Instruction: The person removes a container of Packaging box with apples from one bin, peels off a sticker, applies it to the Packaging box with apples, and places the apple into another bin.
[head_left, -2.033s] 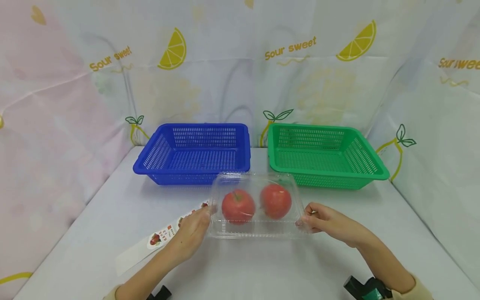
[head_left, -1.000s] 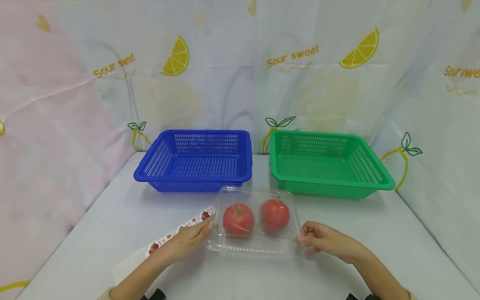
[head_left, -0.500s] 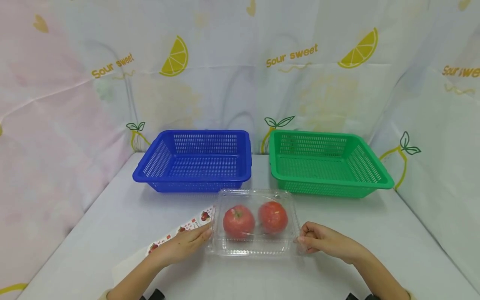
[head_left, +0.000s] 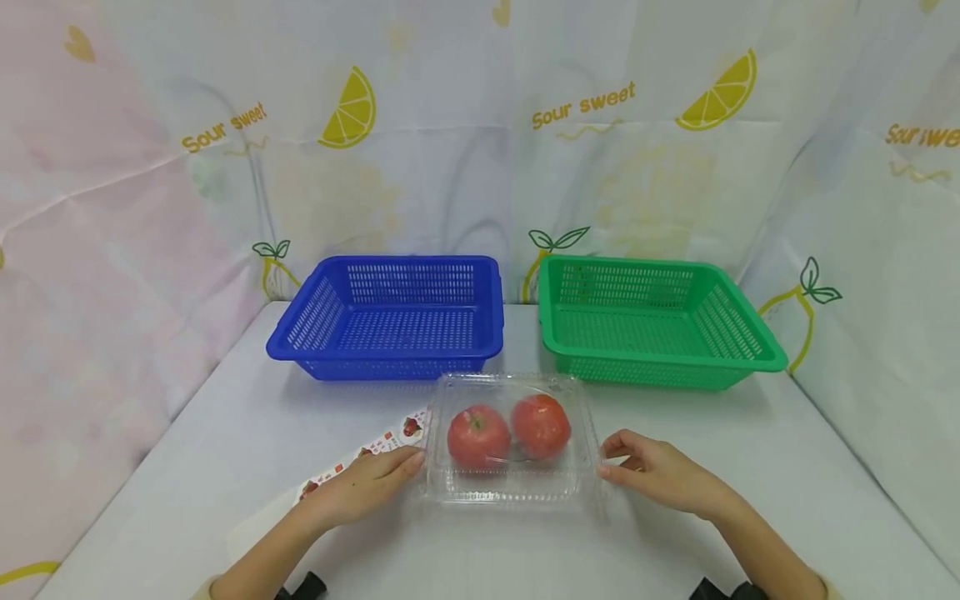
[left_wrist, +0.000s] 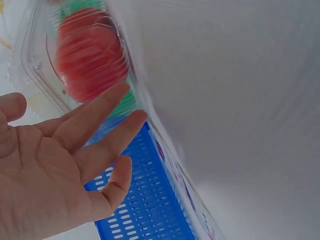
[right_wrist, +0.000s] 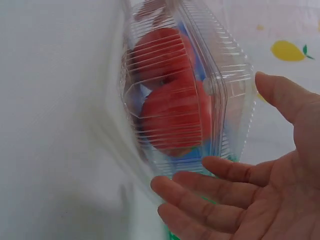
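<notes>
A clear plastic clamshell box (head_left: 504,485), lid down, sits in the middle of the white table. Inside it are two red apples, the left apple (head_left: 478,437) and the right apple (head_left: 541,426), side by side and almost touching. At the box's left side is my left hand (head_left: 367,486); the left wrist view shows its fingers spread, palm bare. My right hand (head_left: 663,472) is at the right edge, fingers loosely bent with thumb apart; its palm (right_wrist: 285,200) holds nothing in the right wrist view. Whether the fingertips still touch the plastic is hard to tell.
Behind the box stand a blue basket (head_left: 390,367) on the left and a green basket (head_left: 667,373) on the right, both with nothing in them. A strip of apple-printed stickers (head_left: 386,442) lies partly under my left hand. A printed cloth (head_left: 450,192) hangs behind the table.
The box has come down toward me from near the baskets' front and now rests on the table. My right fingers have loosened from its edge. The right apple has shifted left toward the other.
</notes>
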